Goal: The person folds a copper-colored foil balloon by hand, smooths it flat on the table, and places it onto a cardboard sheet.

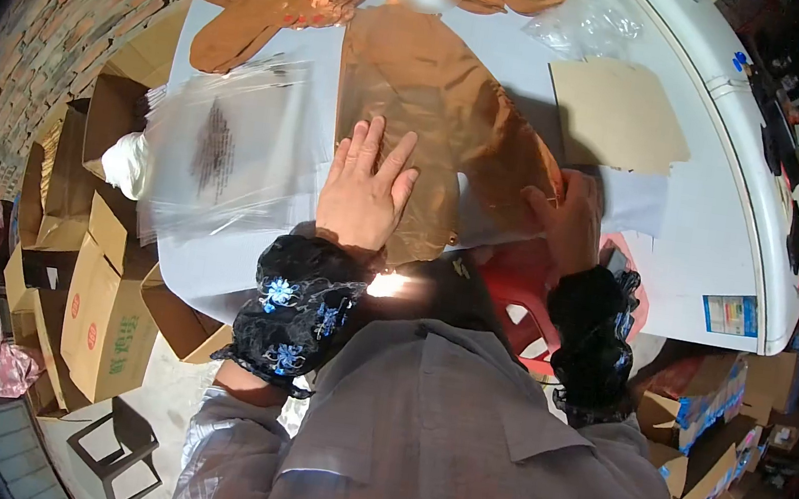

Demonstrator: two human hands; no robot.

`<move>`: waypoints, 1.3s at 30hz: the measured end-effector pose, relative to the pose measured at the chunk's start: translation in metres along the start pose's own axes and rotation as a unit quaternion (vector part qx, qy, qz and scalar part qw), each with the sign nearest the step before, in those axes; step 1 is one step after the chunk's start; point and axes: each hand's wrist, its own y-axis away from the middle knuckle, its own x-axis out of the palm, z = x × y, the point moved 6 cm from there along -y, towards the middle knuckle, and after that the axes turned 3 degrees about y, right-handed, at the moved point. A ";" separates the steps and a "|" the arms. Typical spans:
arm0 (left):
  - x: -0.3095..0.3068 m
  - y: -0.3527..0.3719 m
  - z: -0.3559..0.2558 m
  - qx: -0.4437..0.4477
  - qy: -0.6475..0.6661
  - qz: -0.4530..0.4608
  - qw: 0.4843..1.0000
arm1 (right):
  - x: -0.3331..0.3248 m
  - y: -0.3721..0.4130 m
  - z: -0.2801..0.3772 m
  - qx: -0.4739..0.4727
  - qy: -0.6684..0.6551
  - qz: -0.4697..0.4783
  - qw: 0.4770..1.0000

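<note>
The brown foil (402,78) is apparently being straightened on the worktop (707,255), pressed under the open left hand (360,199), its edge pinched by the right hand (575,222). Even tension seems needed.

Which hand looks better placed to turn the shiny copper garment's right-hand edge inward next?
Right, I would judge: the right hand is at that edge of the garment, its fingers curled, while the left hand lies flat near the opposite edge, better suited to steadying.
</note>
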 end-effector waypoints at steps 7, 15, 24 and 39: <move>0.000 0.000 0.000 -0.001 0.003 -0.010 1.000 | 0.007 0.002 0.034 0.083 -0.358 0.050 0.929; 0.004 0.001 0.002 0.000 -0.008 0.004 1.000 | 0.020 0.004 0.122 -0.082 -0.286 0.026 0.954; 0.008 0.002 0.004 0.002 -0.031 0.025 0.999 | 0.017 0.021 0.112 -0.195 -0.143 -0.075 0.967; 0.004 0.001 0.002 -0.003 -0.001 -0.004 1.000 | 0.057 -0.002 0.129 -0.202 -0.020 -0.091 0.975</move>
